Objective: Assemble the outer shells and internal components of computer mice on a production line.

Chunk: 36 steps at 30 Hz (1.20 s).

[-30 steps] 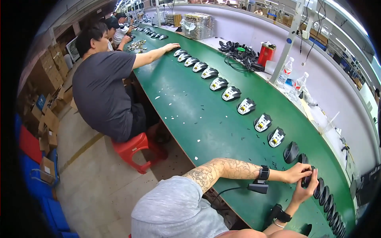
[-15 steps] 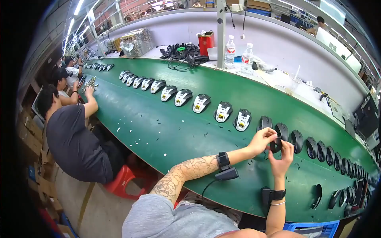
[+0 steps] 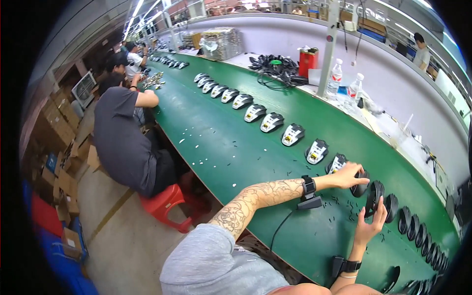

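– Shapes and surfaces first?
– Looks like dark, smooth plastic: a left shell (image 3: 361, 187) and a right shell (image 3: 375, 195), both arched and oval, nearer the far edge of the flat green tabletop (image 3: 231, 164) than the near one. Continues with a row of black shells (image 3: 413, 227) towards the right end; in line the other way, white-and-black mouse bodies (image 3: 293, 133). Also shows thin dark scraps (image 3: 350, 211), strewn towards the near edge.
– And the hands?
– With the left hand (image 3: 348, 177), half closed, arches over the left shell and lays a thumb against it. With the right hand (image 3: 372, 226), thumb and fingers parted by the shell's width, grips the near end of the right shell.
– Pointing which way?
– Lies crosswise in both cases, long axis roughly from far edge towards near edge. Cannot tell front from back.
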{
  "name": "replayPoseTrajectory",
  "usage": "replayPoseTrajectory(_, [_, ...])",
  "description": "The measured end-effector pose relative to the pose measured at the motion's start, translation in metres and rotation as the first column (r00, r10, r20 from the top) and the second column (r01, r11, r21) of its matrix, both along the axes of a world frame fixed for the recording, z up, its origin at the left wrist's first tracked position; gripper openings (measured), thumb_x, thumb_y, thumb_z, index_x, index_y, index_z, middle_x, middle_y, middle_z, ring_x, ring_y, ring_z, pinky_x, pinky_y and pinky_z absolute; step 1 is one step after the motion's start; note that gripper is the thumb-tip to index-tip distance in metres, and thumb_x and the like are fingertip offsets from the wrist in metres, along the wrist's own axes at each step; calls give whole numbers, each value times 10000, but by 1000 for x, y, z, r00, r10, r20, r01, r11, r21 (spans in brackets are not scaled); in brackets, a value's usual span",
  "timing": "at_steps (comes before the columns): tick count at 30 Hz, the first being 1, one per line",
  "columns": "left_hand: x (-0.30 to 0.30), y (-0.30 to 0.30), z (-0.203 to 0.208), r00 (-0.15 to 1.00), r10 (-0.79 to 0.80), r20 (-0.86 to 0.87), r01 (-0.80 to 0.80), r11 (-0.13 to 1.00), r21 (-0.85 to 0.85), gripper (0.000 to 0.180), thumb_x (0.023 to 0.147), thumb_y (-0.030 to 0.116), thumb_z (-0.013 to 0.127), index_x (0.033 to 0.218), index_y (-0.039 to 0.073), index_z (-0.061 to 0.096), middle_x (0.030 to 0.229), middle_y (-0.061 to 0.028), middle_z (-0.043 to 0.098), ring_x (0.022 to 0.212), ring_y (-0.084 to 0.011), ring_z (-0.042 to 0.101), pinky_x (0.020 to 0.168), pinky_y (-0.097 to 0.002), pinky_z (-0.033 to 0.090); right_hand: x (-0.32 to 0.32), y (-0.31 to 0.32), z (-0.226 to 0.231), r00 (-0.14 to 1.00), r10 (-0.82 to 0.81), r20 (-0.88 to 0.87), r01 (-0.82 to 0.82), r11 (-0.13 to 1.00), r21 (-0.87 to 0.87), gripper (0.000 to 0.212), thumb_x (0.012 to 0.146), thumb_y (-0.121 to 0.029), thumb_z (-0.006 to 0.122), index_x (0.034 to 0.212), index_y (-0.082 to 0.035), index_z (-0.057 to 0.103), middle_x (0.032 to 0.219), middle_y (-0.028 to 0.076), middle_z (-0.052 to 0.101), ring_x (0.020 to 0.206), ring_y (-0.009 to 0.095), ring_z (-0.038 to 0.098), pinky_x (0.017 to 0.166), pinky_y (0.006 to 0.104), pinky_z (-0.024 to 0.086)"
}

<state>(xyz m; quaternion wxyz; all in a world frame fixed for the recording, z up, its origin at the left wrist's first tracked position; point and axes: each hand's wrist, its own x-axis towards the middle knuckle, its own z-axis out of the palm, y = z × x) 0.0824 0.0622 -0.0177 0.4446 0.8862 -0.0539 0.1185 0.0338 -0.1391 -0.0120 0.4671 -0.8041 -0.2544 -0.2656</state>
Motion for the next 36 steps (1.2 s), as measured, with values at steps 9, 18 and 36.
replayPoseTrajectory(9, [-1, 49, -13, 926, 359, -117, -210, 746, 632, 866, 601, 635, 656, 1070, -89, 572, 1389, -290, 257, 1334, -469, -17, 1093, -489, -19, -6, -1, -9, 997, 37, 72, -31, 996, -84, 373, 747, 15, 632, 1114, -40, 607, 1182, 149, 458, 1056, 289, 520, 899, 372, 425])
replayPoseTrajectory(18, [-7, -4, -10, 921, 385, -65, -390, 916, -92, 824, 487, 363, 847, 1123, -4, 474, 1037, -157, 601, 932, -308, 600, 796, -401, 478, 7, -11, 0, 997, -58, 56, 61, 997, -42, 439, 690, -77, 729, 1116, -77, 623, 1182, 117, 489, 942, 251, 540, 802, 328, 465])
replayPoseTrajectory(36, [-53, -50, 5, 946, -266, -186, -106, 288, -952, 465, 959, 448, 313, 1166, 45, 421, 1035, -59, 555, 968, -169, 563, 842, -310, 459, -17, 11, -10, 991, 70, -116, -45, 978, 203, 639, 610, -146, 810, 1177, -2, 555, 1160, 137, 545, 1021, 250, 559, 880, 324, 454])
